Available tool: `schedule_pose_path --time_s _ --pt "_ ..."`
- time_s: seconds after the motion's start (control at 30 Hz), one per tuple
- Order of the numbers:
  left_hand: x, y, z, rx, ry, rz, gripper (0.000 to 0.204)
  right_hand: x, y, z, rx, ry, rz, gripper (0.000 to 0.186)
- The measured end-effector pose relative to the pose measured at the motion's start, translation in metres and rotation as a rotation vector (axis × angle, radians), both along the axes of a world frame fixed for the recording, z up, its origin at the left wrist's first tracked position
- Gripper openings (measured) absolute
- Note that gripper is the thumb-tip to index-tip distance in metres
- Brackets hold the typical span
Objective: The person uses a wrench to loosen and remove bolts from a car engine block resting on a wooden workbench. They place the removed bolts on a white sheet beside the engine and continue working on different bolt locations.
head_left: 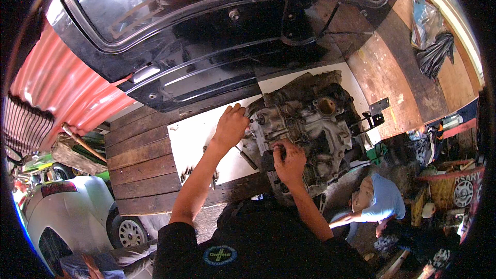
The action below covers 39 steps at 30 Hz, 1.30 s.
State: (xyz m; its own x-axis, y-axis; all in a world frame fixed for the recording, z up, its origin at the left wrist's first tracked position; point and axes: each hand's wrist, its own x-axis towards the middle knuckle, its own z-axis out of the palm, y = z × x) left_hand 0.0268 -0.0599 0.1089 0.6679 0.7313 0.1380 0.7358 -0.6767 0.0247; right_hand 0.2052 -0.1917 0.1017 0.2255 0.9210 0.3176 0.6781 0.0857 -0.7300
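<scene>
A greasy grey engine block [330, 142] with a round opening on top lies on a white board [188, 137] over a wooden bench. My left hand [232, 125] is closed at the block's left side, its fingers bent against the metal; what they grip is hidden. Nearer to me, my right hand [289, 163] rests at the block's front left part with curled fingers, and whatever is between them cannot be made out. A dark-handled tool [247, 158] lies on the board between my forearms. Several small bolts [190, 173] are gathered at the board's near left corner.
Behind the block stands a large black vehicle panel [217, 36] with a window. A metal bracket [377, 113] sticks out at the block's right. Bench planks [139, 160] extend left, near a silver car [77, 212]. A person in a light blue shirt [385, 196] bends down at right.
</scene>
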Motion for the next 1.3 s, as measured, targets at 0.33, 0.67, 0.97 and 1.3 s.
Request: schedule_pose_path --time_s 0.33,0.67,0.97,1.3 --pt "0.000 0.002 0.002 -0.024 0.057 0.029 0.016 0.003 -0.001 -0.001 -0.070 -0.027 0.017 0.009" --pt "-0.004 0.009 0.001 -0.210 -0.247 -0.047 0.025 0.001 -0.001 -0.002 -0.095 0.029 0.015 0.010" --pt "-0.006 0.030 -0.014 -0.209 -0.360 -0.180 0.024 0.001 -0.001 -0.007 -0.033 -0.086 0.001 0.010" --pt "-0.040 0.059 -0.134 -0.720 -0.627 0.060 0.013 0.001 0.001 -0.009 0.005 -0.051 -0.004 0.008"
